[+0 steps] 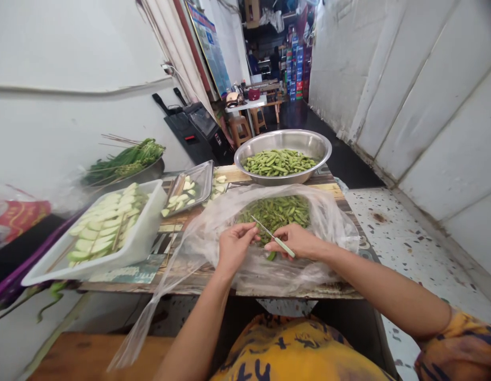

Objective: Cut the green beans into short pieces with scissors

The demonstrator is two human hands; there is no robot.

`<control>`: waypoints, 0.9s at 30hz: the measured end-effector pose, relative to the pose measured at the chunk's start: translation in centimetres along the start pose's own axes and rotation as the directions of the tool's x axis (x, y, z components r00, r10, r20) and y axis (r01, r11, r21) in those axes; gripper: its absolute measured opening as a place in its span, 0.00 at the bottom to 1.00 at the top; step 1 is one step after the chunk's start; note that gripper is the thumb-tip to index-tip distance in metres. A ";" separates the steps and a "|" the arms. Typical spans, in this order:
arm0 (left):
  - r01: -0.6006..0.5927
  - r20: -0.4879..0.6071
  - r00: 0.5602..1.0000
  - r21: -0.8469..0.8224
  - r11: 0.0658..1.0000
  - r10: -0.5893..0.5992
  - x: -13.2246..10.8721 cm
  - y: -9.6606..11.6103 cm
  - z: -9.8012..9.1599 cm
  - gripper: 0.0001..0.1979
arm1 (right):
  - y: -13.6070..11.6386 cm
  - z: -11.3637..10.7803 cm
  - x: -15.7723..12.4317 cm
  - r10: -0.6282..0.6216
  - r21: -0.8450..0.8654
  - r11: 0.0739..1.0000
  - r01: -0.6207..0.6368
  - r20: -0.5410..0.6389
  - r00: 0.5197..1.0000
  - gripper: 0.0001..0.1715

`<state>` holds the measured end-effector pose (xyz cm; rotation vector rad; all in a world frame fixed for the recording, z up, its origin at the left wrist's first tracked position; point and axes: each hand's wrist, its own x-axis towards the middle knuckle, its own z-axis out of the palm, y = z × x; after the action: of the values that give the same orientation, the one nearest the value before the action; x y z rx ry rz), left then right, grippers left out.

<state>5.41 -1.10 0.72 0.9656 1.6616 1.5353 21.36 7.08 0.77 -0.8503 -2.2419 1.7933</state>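
My right hand (pixel 296 239) is closed on a small knife (pixel 284 246) with a pale green handle. The thin blade points up and left, its tip beside the fingertips of my left hand (pixel 236 244). Those fingers are pinched together on what looks like a green pod, mostly hidden by them. Both hands are above a clear plastic bag (pixel 214 238) spread open on the table. Many green pods (pixel 287 209) lie inside the bag. Just behind it, a wide steel bowl (pixel 325 151) holds a heap of green pods (pixel 279 162).
To the left stands a white plastic tub (pixel 148 225) of sliced pale green vegetable on skewers. A metal tray (pixel 208 182) with cut pieces sits behind it. Leafy greens (pixel 138 159) fill a bowl farther left. The patterned table (pixel 166 264) ends near my lap.
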 end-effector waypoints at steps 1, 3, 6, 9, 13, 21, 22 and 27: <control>-0.001 -0.001 1.000 -0.011 1.000 0.001 0.0 0.0 0.0 0.15 | -0.1 0.0 0.0 -0.006 -0.010 1.000 0.006 -0.013 1.000 0.25; 0.015 0.002 1.000 -0.049 0.999 -0.015 0.1 -0.2 0.1 0.18 | -0.2 0.1 0.0 -0.008 -0.016 1.000 0.007 -0.033 0.999 0.24; 0.041 -0.035 0.998 -0.125 0.991 -0.046 0.5 -0.5 0.2 0.19 | -0.3 0.2 0.0 0.001 0.007 1.000 -0.001 -0.066 0.998 0.24; 0.035 -0.117 0.991 -0.190 0.981 -0.058 0.8 -0.7 0.1 0.15 | -0.2 0.2 0.2 -0.002 0.047 0.999 0.005 -0.076 0.997 0.24; 0.110 -0.083 0.986 -0.331 0.937 -0.145 0.8 -0.4 -0.3 0.14 | 0.0 0.1 0.3 0.031 0.058 0.998 -0.028 -0.043 0.999 0.23; 0.133 -0.013 0.987 -0.471 0.872 -0.157 0.6 0.4 -0.6 0.16 | 0.8 0.1 0.5 -0.078 -0.085 0.994 0.072 -0.062 0.995 0.22; 0.142 -0.018 0.985 -0.459 0.877 -0.169 0.7 0.4 -0.7 0.17 | 0.9 0.1 0.5 -0.088 -0.125 0.989 0.078 -0.079 0.993 0.22; 0.187 0.025 0.982 -0.331 0.925 -0.190 0.7 0.0 -1.0 0.17 | 0.8 -0.2 0.5 -0.099 -0.241 0.968 0.068 -0.121 0.988 0.23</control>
<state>4.24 -1.03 0.80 0.6029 1.3934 1.6203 21.29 7.57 -0.09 -0.8714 -2.3959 1.4092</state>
